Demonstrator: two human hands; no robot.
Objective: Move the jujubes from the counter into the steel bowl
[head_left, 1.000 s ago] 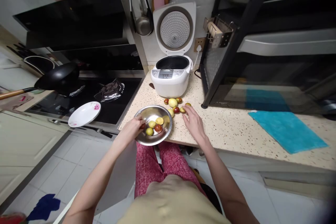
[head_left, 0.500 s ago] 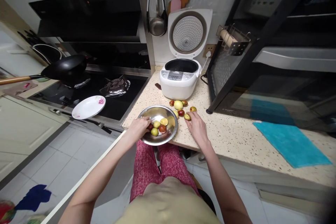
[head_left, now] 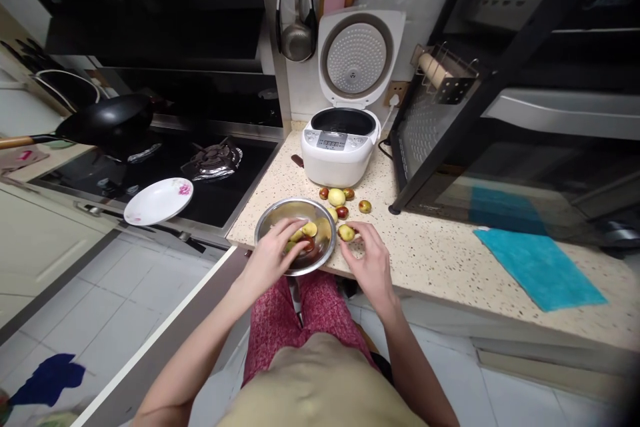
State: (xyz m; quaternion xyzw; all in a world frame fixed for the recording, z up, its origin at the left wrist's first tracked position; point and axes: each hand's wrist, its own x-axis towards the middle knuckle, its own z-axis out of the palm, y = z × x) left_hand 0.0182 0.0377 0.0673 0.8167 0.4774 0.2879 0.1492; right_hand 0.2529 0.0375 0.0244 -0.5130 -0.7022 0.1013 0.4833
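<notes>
A steel bowl (head_left: 278, 209) holding several yellow and red fruits (head_left: 310, 229) stands at the counter's front edge. My left hand (head_left: 273, 257) reaches into the bowl with its fingers lying over the fruits; any grip on one is hidden. My right hand (head_left: 369, 257) is just right of the bowl, fingertips pinching a yellow-green fruit (head_left: 346, 233) on the counter. Several more small fruits (head_left: 337, 197) lie behind the bowl, in front of the rice cooker.
A white rice cooker (head_left: 340, 147) stands open at the back. A black rack with an oven (head_left: 500, 113) fills the right side, with a blue cloth (head_left: 537, 267) in front. Left are the stove (head_left: 200, 173), a white plate (head_left: 157, 200) and a black wok (head_left: 105, 120).
My left hand has moved from the bowl's rim into the bowl, over the fruits. My right hand has drawn a yellow-green fruit from the pile toward the bowl.
</notes>
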